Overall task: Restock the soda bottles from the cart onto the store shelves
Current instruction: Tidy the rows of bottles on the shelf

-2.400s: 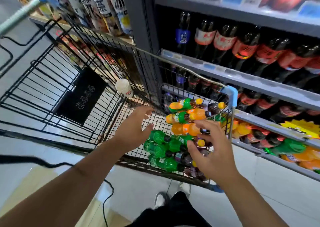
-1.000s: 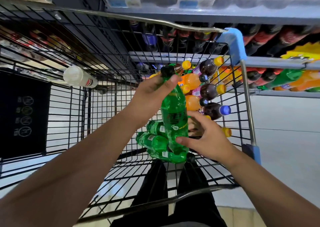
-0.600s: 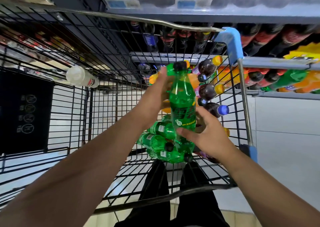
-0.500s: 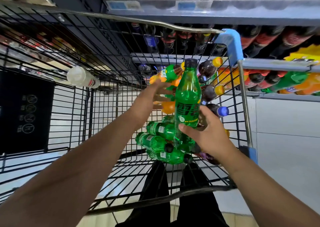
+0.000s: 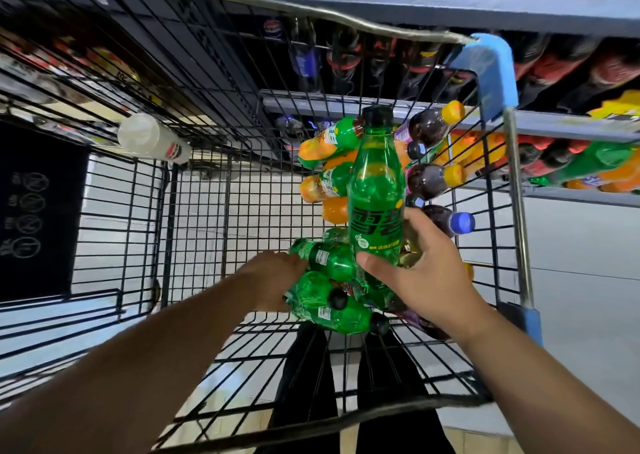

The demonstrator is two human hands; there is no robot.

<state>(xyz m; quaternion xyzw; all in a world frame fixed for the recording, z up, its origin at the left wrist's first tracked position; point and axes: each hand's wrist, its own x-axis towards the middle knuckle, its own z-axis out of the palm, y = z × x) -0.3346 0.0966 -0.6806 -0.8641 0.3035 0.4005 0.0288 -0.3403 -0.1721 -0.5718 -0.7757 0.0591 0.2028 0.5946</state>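
Observation:
My right hand (image 5: 426, 280) grips the lower half of a green soda bottle (image 5: 375, 190) with a black cap and holds it upright above the cart's pile. My left hand (image 5: 273, 280) is low in the cart, against the green bottles (image 5: 329, 261) that lie on their sides; it is blurred and its fingers are partly hidden. Behind them lie orange bottles (image 5: 322, 145) and dark purple bottles (image 5: 429, 179) with yellow and blue caps. All sit in the right end of the black wire cart (image 5: 207, 211).
Store shelves (image 5: 571, 131) run along the top and right, stocked with dark cola bottles above and green and orange bottles (image 5: 595, 162) lower down. A white bottle (image 5: 152, 140) lies against the cart's far wire wall. A black sign panel (image 5: 34, 211) covers the cart's left side.
My left hand has let go of the upright green bottle's neck and dropped down to the lying green bottles. My right hand still holds the bottle, raised slightly.

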